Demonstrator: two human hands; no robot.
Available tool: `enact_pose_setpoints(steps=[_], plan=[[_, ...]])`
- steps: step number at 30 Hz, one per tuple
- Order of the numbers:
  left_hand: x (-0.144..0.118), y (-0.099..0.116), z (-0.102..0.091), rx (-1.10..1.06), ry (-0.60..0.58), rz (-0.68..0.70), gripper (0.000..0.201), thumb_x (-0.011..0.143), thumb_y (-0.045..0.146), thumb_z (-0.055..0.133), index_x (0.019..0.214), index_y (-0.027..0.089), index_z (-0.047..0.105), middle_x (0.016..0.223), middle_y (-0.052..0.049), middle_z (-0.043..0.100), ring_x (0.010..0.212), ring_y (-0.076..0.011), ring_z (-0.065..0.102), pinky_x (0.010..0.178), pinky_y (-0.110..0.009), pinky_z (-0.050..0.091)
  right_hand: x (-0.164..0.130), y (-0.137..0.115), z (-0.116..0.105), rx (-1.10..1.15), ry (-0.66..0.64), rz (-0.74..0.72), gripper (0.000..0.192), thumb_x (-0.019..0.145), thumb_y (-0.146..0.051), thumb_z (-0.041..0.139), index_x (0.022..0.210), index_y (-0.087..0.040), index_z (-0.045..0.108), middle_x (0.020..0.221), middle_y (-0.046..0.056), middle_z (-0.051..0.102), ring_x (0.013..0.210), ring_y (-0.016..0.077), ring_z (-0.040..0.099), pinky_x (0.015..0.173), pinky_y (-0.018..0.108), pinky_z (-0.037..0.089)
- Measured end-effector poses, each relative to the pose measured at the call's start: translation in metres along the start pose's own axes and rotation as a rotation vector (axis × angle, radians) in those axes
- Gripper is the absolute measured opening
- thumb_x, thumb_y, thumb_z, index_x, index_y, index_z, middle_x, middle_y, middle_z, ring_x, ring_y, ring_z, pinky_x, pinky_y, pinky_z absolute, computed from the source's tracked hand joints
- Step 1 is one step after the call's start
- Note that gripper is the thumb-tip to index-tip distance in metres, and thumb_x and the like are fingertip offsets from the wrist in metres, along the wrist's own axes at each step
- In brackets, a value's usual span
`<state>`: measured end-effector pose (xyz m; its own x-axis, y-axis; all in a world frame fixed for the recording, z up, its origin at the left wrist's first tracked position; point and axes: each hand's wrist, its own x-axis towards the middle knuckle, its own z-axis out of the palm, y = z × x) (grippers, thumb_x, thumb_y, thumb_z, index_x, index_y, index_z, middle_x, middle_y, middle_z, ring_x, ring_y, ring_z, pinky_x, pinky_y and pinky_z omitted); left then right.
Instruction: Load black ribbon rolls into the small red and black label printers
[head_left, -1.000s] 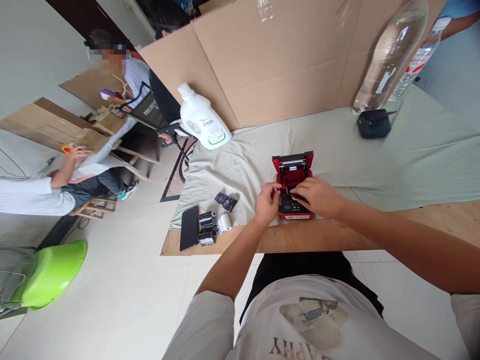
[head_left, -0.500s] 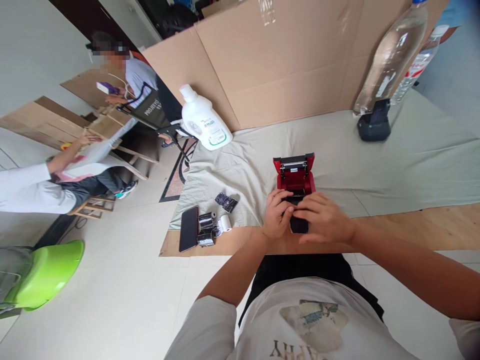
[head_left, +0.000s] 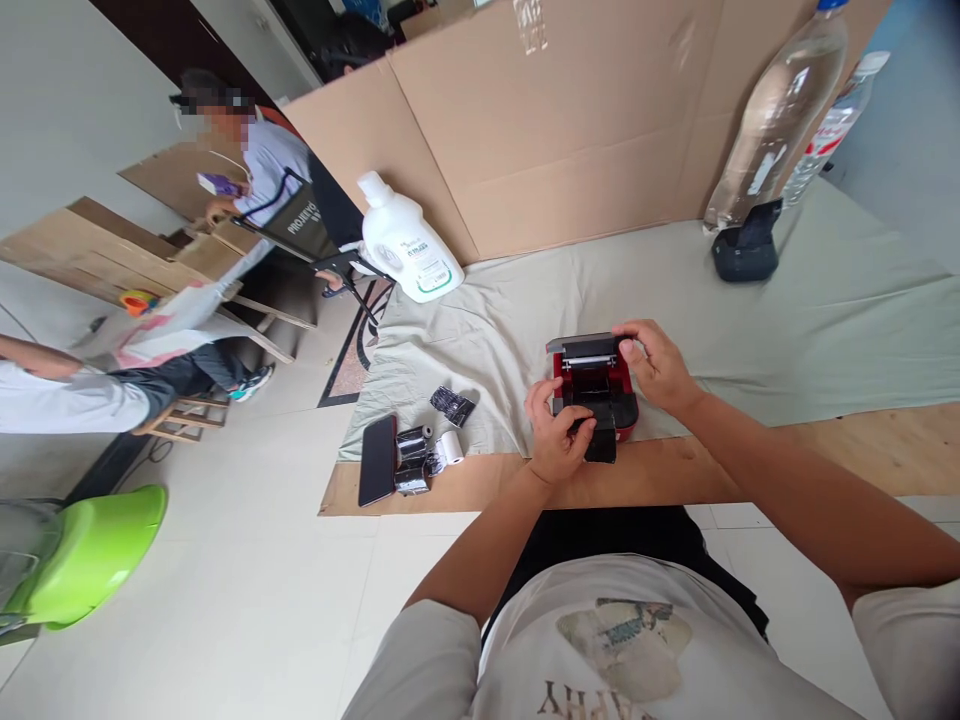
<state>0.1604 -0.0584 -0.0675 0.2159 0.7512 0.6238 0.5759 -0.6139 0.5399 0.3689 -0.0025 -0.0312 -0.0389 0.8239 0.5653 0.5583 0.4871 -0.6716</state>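
Note:
A small red printer (head_left: pixel 596 388) sits near the table's front edge on a pale cloth (head_left: pixel 787 320). Its lid (head_left: pixel 585 348) is tilted partway over the body. My right hand (head_left: pixel 658 365) grips the lid's right corner. My left hand (head_left: pixel 556 432) holds the printer's front left side, with a dark strip coming out at the front beside its fingers. To the left lie a white paper roll (head_left: pixel 451 446), dark wrapped rolls (head_left: pixel 412 458) and a black phone (head_left: pixel 377 459).
A white detergent bottle (head_left: pixel 405 240) stands at the back left. Two clear plastic bottles (head_left: pixel 780 110) and a black device (head_left: pixel 742 255) are at the back right before a cardboard wall (head_left: pixel 570 120). Other people sit at left; a green basin (head_left: pixel 90 555) is on the floor.
My right hand left the printer's front and went up to the lid, which has tipped down from upright. My left hand stayed at the front of the printer.

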Motion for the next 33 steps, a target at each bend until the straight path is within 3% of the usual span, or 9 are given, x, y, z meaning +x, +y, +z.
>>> enact_pose_setpoints(steps=[3, 6, 9, 11, 15, 22, 28, 33], plan=[[-0.004, -0.001, 0.003, 0.047, 0.060, -0.017, 0.029, 0.090, 0.043, 0.060, 0.107, 0.020, 0.063, 0.146, -0.016, 0.036, 0.141, -0.0344, 0.032, 0.114, -0.057, 0.031, -0.021, -0.008, 0.001, -0.046, 0.027, -0.082, 0.033, 0.101, -0.043, 0.041, 0.102, -0.021, 0.065, 0.104, 0.010, 0.068, 0.108, 0.0247, 0.063, 0.097, 0.046, 0.052], [0.000, -0.002, 0.001, 0.048, 0.104, 0.046, 0.046, 0.092, 0.047, 0.057, 0.129, 0.020, 0.050, 0.150, -0.019, 0.034, 0.144, -0.0336, 0.032, 0.114, -0.056, 0.033, -0.042, -0.011, 0.001, -0.107, 0.024, -0.156, 0.027, 0.100, -0.036, 0.044, 0.105, -0.021, 0.066, 0.109, 0.012, 0.068, 0.117, 0.0269, 0.061, 0.099, 0.049, 0.052], [0.009, -0.003, -0.006, 0.027, -0.003, 0.077, 0.054, 0.097, 0.050, 0.048, 0.142, 0.020, 0.041, 0.150, -0.019, 0.042, 0.148, -0.0321, 0.030, 0.116, -0.054, 0.030, -0.055, -0.011, 0.001, -0.182, 0.004, -0.237, 0.029, 0.098, -0.036, 0.050, 0.116, -0.019, 0.064, 0.117, 0.014, 0.067, 0.124, 0.0299, 0.059, 0.102, 0.052, 0.050], [0.014, -0.004, -0.011, -0.005, -0.086, 0.077, 0.055, 0.101, 0.051, 0.038, 0.146, 0.019, 0.039, 0.146, -0.018, 0.050, 0.148, -0.0306, 0.033, 0.116, -0.052, 0.029, -0.061, -0.010, 0.001, -0.226, -0.014, -0.296, 0.041, 0.094, -0.045, 0.057, 0.124, -0.018, 0.061, 0.120, 0.015, 0.067, 0.126, 0.0328, 0.057, 0.104, 0.054, 0.048], [0.014, -0.011, -0.009, -0.029, -0.079, 0.085, 0.058, 0.102, 0.053, 0.024, 0.142, 0.016, 0.045, 0.136, -0.018, 0.060, 0.140, -0.0289, 0.046, 0.113, -0.049, 0.029, -0.070, -0.004, 0.006, -0.304, -0.040, -0.366, 0.069, 0.084, -0.065, 0.062, 0.132, -0.015, 0.056, 0.126, 0.018, 0.064, 0.126, 0.0364, 0.057, 0.104, 0.055, 0.046], [0.009, -0.017, 0.005, -0.005, 0.089, 0.123, 0.052, 0.102, 0.049, 0.023, 0.126, 0.016, 0.055, 0.122, -0.015, 0.070, 0.128, -0.0280, 0.058, 0.101, -0.045, 0.032, -0.075, 0.015, 0.018, -0.353, 0.075, -0.430, 0.074, 0.085, -0.077, 0.048, 0.124, -0.016, 0.061, 0.114, 0.017, 0.068, 0.117, 0.0339, 0.062, 0.097, 0.049, 0.045], [0.010, -0.021, 0.007, -0.009, 0.103, 0.134, 0.047, 0.101, 0.047, 0.026, 0.121, 0.018, 0.057, 0.118, -0.013, 0.073, 0.124, -0.0275, 0.061, 0.101, -0.046, 0.032, -0.076, 0.023, 0.020, -0.368, 0.019, -0.367, 0.076, 0.082, -0.083, 0.044, 0.116, -0.018, 0.065, 0.111, 0.015, 0.069, 0.113, 0.0337, 0.063, 0.096, 0.049, 0.044], [0.000, -0.022, 0.017, -0.205, 0.154, 0.034, 0.045, 0.101, 0.050, 0.031, 0.125, 0.020, 0.054, 0.126, -0.014, 0.067, 0.133, -0.0288, 0.054, 0.109, -0.050, 0.034, -0.081, 0.017, 0.026, -0.247, 0.112, -0.403, 0.075, 0.091, -0.076, 0.033, 0.134, -0.018, 0.053, 0.118, 0.016, 0.064, 0.121, 0.0334, 0.060, 0.100, 0.051, 0.048]])
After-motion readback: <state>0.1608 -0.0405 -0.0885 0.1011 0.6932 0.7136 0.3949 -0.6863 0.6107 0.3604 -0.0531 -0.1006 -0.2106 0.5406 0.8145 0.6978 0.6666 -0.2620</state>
